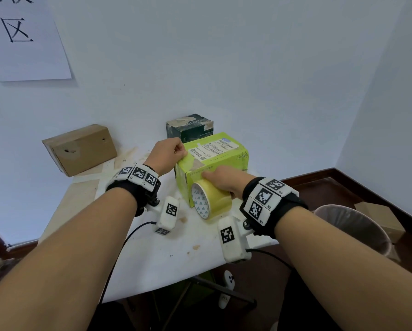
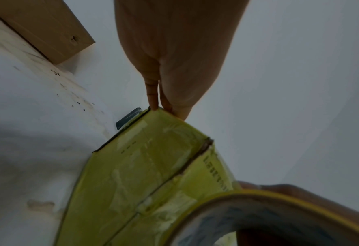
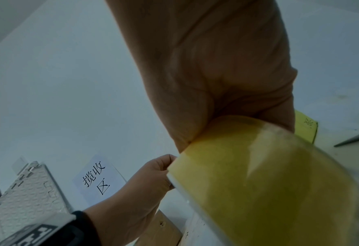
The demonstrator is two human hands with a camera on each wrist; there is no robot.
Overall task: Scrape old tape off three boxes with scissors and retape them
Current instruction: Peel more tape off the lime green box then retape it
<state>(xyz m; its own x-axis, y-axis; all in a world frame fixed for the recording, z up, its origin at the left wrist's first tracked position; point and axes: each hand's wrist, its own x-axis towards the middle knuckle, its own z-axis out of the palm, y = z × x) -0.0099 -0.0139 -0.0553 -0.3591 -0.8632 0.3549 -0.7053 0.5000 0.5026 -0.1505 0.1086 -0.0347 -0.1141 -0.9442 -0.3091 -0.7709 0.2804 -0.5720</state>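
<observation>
Head view: green box stands on the white tabletop near the wall, its top bearing shipping labels. Left hand sits at the box's upper left corner, fingers curled, pinching the end of a yellowish tape strip laid over that corner. Right hand grips the yellow tape roll, which is pressed against the box's near face, index finger stretched along the top front edge. Brown cardboard box lies tilted against the wall to the left, well apart from the green one; dark box stands just behind the green box. Paper sign hangs on the wall upper left, and a lined bin stands on the floor to the right. Left wrist view: fingertips of the left hand meet the green box at its far corner; old tape patches show on its side; roll rim fills the lower right, and the brown box sits upper left. Right wrist view: right hand is closed over the roll, blurred and close; left hand shows beyond it, fingers curled.
</observation>
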